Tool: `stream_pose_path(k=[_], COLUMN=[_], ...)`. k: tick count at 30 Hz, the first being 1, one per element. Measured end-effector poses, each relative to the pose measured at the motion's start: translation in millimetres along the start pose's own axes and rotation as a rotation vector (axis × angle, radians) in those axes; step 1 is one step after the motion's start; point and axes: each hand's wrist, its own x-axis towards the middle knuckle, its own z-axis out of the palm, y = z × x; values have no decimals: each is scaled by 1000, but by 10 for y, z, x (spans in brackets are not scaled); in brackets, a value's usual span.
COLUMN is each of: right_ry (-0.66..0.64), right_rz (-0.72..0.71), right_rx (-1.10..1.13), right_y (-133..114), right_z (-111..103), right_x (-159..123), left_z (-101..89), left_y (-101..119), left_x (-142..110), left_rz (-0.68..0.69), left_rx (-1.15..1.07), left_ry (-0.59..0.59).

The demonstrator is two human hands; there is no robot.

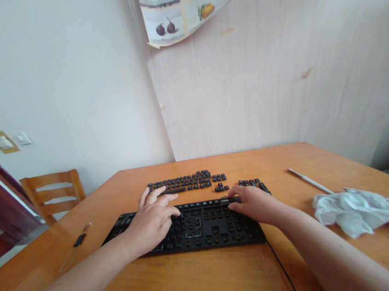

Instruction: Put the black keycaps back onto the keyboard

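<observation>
A black keyboard (pixel 212 226) lies on the table, most of its keycaps off and the switch posts bare; a row of caps remains along its far edge. My left hand (pixel 152 219) rests over its left part, fingers spread and reaching past the far edge, with nothing visible in them. At the far right corner, my right hand (pixel 254 202) has its thumb on the keyboard's top and its forefinger at the far edge; the other fingers are hidden. Behind the keyboard, loose black keycaps (pixel 185 181) are laid out in keyboard order, with more number-pad keycaps (pixel 249 183) near my right hand.
On the wooden table (pixel 180 283), a wire tool with a black handle (pixel 79 241) lies left. A crumpled white plastic bag (pixel 357 211) and a thin white stick (pixel 309 180) lie right. The keyboard cable (pixel 288 278) runs toward me. A wooden chair (pixel 55 191) stands left.
</observation>
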Motion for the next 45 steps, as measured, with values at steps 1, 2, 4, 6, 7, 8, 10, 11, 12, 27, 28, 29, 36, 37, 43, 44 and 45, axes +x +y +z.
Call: stream_pose_path(k=[1,2,4,6,7,8,10,11,12,27,28,29,36,37,43,44,45], right_ry=[-2,-4,-5,-4,-4,-3,-3,-3,-5,14,14,16,32,29,29,27,25], right_rz=[-3,-3,0,5,8,11,17,18,19,45,47,48,58,62,73,74,75], right_rx=[0,0,-2,-4,-4,-2,2,4,6,81,86,91,119,122,125,124,124], right_y=[2,3,5,5,5,4,0,-2,-6,-36,-36,-36,-31,-34,-63,-67,-69], right_z=[0,0,1,3,4,6,8,8,8,-3,-2,0,14,11,-16,-20,-24], right_x=[1,2,4,4,3,1,-3,-5,-8,-59,-62,-64,-68,-68,-75,-78,-81], left_z=[2,3,-2,-16,-26,-36,-54,-60,-63,581,641,698,1005,1030,1057,1045,1032], left_y=[4,9,16,10,-1,-18,-70,-103,-138,-652,-654,-651,-629,-635,-646,-644,-643], left_x=[-3,-5,-5,12,31,58,144,203,272,1576,1639,1695,1968,1991,2066,2075,2087], left_rz=[-2,-6,-9,-13,-20,-34,-70,-85,-92,-87,-94,-106,-210,-220,-250,-250,-251], left_rx=[-9,-17,-27,-34,-38,-42,-53,-61,-73,-92,-85,-77,-39,-38,-15,-11,-9], left_ry=[0,3,-3,-11,-7,6,47,67,82,-38,-46,-53,-121,-133,-142,-137,-133])
